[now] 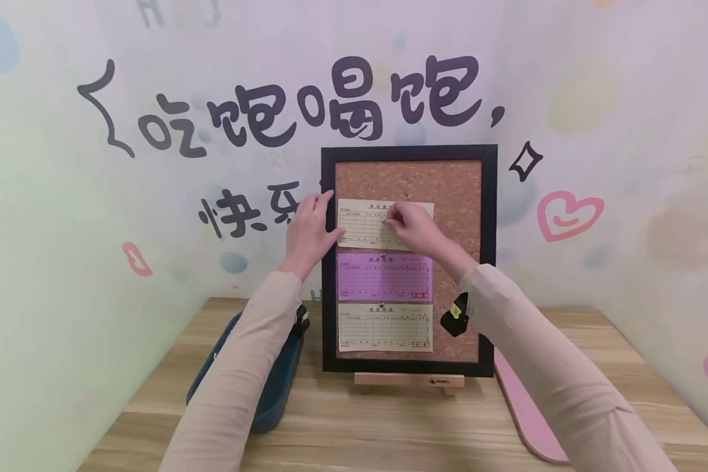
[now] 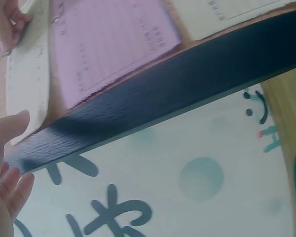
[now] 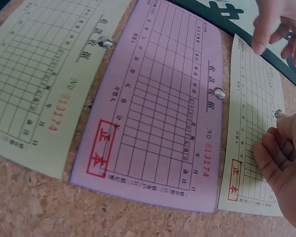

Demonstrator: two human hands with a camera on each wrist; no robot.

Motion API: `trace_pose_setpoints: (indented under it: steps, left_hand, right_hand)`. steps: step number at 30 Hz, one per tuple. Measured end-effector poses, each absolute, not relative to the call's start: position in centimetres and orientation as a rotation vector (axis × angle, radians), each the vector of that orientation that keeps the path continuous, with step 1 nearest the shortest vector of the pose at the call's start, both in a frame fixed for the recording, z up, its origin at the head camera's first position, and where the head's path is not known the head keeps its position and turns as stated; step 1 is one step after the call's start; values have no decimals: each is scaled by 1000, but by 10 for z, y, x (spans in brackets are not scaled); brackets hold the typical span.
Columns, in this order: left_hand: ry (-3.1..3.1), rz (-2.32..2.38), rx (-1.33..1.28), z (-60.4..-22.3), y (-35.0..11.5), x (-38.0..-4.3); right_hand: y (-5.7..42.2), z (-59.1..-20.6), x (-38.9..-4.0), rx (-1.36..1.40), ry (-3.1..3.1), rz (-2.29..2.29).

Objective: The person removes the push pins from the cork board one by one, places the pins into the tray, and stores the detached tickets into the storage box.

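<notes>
A cork board (image 1: 457, 216) in a black frame stands upright with three receipt slips in a column. The top slip (image 1: 356, 229) is cream, the middle slip (image 1: 383, 278) purple, the bottom slip (image 1: 383, 328) cream. Silver push pins hold the lower two at their top edges. My right hand (image 1: 415, 226) pinches a silver push pin (image 3: 278, 113) against the top slip, partly covering that slip. At the frame's left side, my left hand (image 1: 311, 229) rests with fingers extended, its thumb at the top slip's left edge.
The board sits on a small wooden easel (image 1: 410, 379) on a wood-grain table (image 1: 389, 432). A dark blue tray (image 1: 268, 416) lies left, partly behind my left sleeve. A pink flat board (image 1: 531, 419) lies right. Behind is a wall (image 1: 259, 39) with painted lettering.
</notes>
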State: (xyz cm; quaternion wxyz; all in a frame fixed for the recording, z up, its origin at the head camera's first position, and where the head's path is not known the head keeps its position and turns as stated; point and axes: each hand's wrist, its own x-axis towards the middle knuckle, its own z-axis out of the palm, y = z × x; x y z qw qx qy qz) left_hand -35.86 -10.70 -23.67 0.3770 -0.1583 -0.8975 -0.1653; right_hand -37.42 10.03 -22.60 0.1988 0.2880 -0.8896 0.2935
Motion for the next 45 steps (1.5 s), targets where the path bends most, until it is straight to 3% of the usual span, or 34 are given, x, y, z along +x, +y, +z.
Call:
trace_pose_setpoints:
  steps: [14,45]
  left_hand:
    - [-2423,-297,-532,-213,-97,-370]
    - [-2378,-413,-547,-215,-100,-365]
  right_hand:
    - [107,-234,-370,836,-2504,829]
    - [104,-239,-367,842,-2500,817]
